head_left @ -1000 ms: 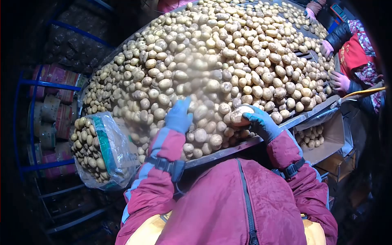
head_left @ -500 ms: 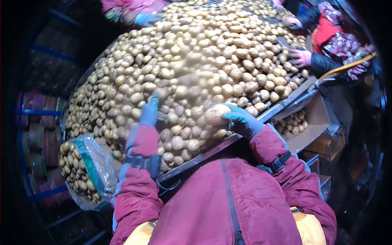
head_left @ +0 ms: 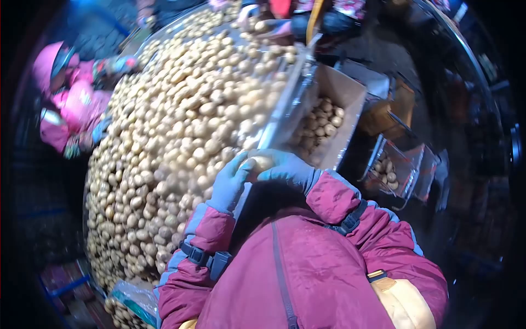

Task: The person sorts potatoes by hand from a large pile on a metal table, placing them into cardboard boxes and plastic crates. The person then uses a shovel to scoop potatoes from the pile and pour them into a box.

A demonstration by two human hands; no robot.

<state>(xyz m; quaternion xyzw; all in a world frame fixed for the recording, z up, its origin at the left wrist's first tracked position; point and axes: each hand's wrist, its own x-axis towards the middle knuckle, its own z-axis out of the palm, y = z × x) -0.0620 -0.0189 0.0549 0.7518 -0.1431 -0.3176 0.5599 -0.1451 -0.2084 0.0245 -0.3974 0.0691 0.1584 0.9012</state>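
Note:
In the head view, my gloved right hand [head_left: 291, 169] is wrapped around a pale potato [head_left: 263, 162] in front of my chest. My gloved left hand [head_left: 229, 183] meets it from the other side, with its fingers closed at the same potato. Both hands are over the near edge of a sorting table [head_left: 272, 127]. A broad heap of potatoes [head_left: 181, 118] covers the table to the left and beyond my hands. Glove fingers hide part of the held potato.
Right of the table edge stands a carton [head_left: 342, 109] with potatoes inside. Farther right is a plastic-lined container [head_left: 402, 170] holding several more. A bag of potatoes [head_left: 134, 299] sits at lower left. Co-workers are at the table's left side [head_left: 82, 104] and far end [head_left: 323, 19].
My view has turned to the right. My right hand has drawn its potato in towards my body, and my left hand has left the heap and come to meet it.

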